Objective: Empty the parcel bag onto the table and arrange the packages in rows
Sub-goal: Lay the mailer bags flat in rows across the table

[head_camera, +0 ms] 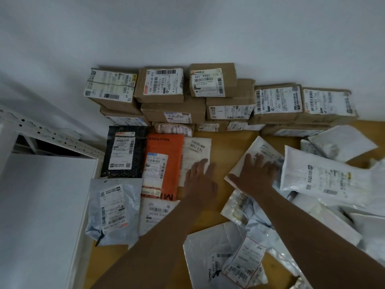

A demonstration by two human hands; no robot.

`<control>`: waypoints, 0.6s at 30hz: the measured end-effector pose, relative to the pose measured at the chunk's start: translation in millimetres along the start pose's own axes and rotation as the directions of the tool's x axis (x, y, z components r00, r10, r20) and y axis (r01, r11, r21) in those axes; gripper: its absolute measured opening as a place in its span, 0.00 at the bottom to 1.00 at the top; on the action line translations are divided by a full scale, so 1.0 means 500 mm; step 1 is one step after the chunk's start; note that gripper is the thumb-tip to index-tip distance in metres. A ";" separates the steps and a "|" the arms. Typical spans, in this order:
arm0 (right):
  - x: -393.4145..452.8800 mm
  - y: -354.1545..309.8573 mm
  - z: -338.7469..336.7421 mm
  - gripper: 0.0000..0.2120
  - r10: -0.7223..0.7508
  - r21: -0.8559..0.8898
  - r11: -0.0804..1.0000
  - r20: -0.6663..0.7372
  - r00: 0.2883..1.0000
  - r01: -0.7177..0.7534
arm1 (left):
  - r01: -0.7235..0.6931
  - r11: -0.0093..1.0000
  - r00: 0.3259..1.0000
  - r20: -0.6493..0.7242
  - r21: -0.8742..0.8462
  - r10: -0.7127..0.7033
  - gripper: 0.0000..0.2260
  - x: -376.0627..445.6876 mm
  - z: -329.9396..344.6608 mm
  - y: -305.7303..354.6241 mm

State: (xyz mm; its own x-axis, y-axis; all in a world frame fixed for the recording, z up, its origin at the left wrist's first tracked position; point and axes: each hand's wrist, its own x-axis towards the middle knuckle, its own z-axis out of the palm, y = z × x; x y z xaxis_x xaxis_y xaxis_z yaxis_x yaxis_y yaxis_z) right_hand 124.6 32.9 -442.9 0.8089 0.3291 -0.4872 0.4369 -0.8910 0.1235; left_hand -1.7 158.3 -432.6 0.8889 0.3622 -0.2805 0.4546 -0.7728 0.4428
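From the head camera, cardboard boxes [162, 86] sit stacked along the wall, likely to keep the table [220, 133] free for flat mailers. Beside them a black mailer [125, 151] and an orange mailer [164, 161] lie edge to edge in a row. The left hand [201, 180] rests flat, fingers straight, on a white envelope [196, 151] just right of the orange one. The right hand [255, 174] presses flat on a tilted white mailer [256, 151], probably to slide it into line. Unsorted bags [325, 176] lie heaped to its right.
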 end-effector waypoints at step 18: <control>-0.015 0.048 -0.004 0.35 -0.237 0.067 0.969 -0.027 0.971 0.238 | 0.501 0.762 0.859 0.133 -0.409 -0.494 0.29 0.040 0.023 0.063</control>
State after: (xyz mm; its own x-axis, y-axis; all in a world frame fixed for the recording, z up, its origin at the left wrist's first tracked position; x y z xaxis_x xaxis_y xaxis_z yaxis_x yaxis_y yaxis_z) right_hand 129.8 10.0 -434.4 0.6929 0.5389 -0.4791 0.5893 -0.8061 -0.0544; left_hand 29.8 135.3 -434.0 0.5318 0.6239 -0.5727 0.8154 -0.1945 0.5453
